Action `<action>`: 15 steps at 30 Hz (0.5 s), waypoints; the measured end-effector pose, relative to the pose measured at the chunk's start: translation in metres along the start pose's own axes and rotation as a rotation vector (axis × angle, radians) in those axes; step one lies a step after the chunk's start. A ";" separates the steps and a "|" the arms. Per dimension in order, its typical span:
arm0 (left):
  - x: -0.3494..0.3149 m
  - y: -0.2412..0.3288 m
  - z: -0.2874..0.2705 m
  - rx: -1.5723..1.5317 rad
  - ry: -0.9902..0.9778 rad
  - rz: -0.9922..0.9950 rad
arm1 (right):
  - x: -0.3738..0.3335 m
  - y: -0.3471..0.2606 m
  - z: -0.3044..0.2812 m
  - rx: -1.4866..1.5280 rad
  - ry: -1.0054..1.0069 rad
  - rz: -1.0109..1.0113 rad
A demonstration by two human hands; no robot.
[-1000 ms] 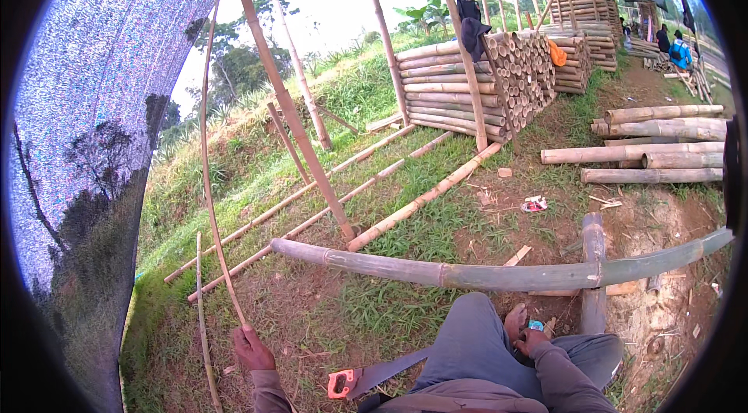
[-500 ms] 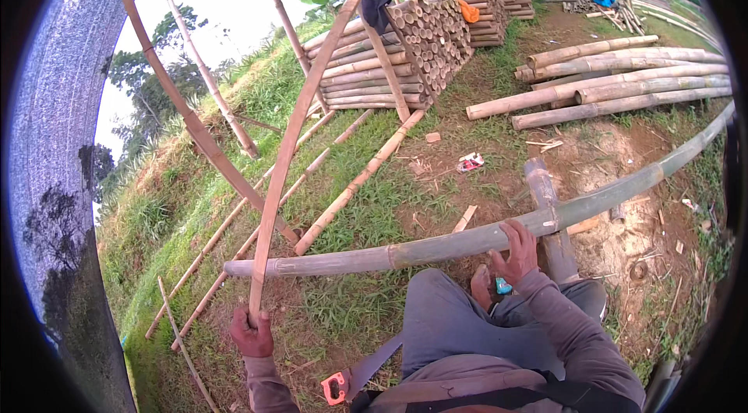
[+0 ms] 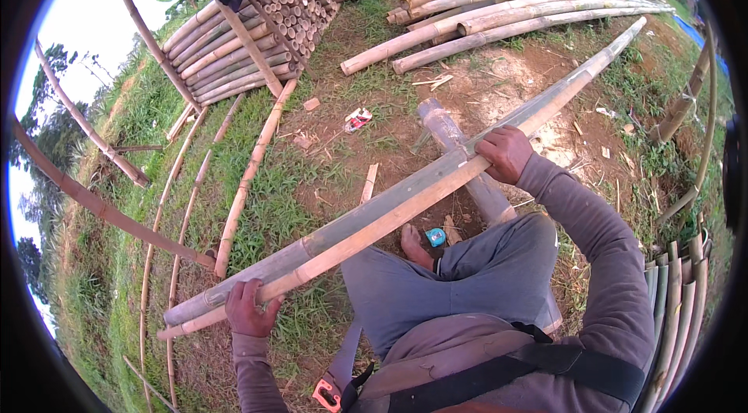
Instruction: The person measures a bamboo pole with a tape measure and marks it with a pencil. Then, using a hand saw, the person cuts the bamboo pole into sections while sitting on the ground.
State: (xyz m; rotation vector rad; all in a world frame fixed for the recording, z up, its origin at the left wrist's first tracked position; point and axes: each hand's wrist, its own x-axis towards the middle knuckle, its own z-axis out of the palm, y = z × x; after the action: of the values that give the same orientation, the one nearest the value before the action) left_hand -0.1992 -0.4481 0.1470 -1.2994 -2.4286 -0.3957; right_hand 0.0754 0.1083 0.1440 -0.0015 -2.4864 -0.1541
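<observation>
A long greenish bamboo pole [image 3: 374, 209] lies slantwise before my legs, resting across a short bamboo log [image 3: 487, 199]. Along its near side runs a paler split bamboo strip [image 3: 374, 232], roughly parallel to it. My left hand [image 3: 253, 312] is closed on the strip near its left end, with fingers reaching over toward the pole. Close to where the pole crosses the log, my right hand [image 3: 505, 154] is wrapped over the strip; its fingertips are partly hidden. Beside my left thigh lies a handsaw [image 3: 327, 394] with an orange handle.
A teal tape measure [image 3: 435, 237] lies by my foot. Thick bamboo poles [image 3: 483, 19] are piled ahead, with stacked cut bamboo [image 3: 273, 15] at far left. More upright-looking bamboo lengths [image 3: 674, 319] stand at lower right. A red and white packet [image 3: 358, 119] lies on the grass.
The strip, raised upright in my left hand before, now lies lowered along the pole. My right hand has moved from the pole onto the strip. The view has turned to the right.
</observation>
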 end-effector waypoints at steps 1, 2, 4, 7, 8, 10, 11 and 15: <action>0.011 0.009 0.002 0.068 0.041 -0.014 | -0.001 -0.015 0.006 -0.014 -0.047 0.050; 0.023 0.019 0.008 0.060 0.088 0.021 | -0.005 -0.030 0.015 -0.003 -0.091 0.090; 0.053 0.061 0.036 -0.078 0.191 0.105 | -0.011 -0.055 0.032 0.061 -0.086 0.178; 0.070 0.114 0.083 -0.107 0.091 0.166 | -0.009 -0.104 0.069 0.139 -0.095 0.250; 0.071 0.120 0.100 -0.065 0.068 0.174 | -0.007 -0.118 0.083 0.122 -0.128 0.245; 0.056 0.109 0.148 -0.022 -0.031 0.113 | -0.004 -0.138 0.105 0.102 -0.165 0.219; 0.048 0.102 0.163 -0.045 -0.059 0.075 | -0.005 -0.145 0.113 0.101 -0.172 0.204; 0.029 0.085 0.190 -0.067 -0.107 0.041 | -0.021 -0.152 0.128 0.209 -0.295 0.181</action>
State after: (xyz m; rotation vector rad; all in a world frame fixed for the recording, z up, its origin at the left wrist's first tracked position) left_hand -0.1768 -0.3046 -0.0044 -1.4305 -2.4905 -0.4096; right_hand 0.0084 -0.0272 0.0136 -0.1728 -2.7676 0.1969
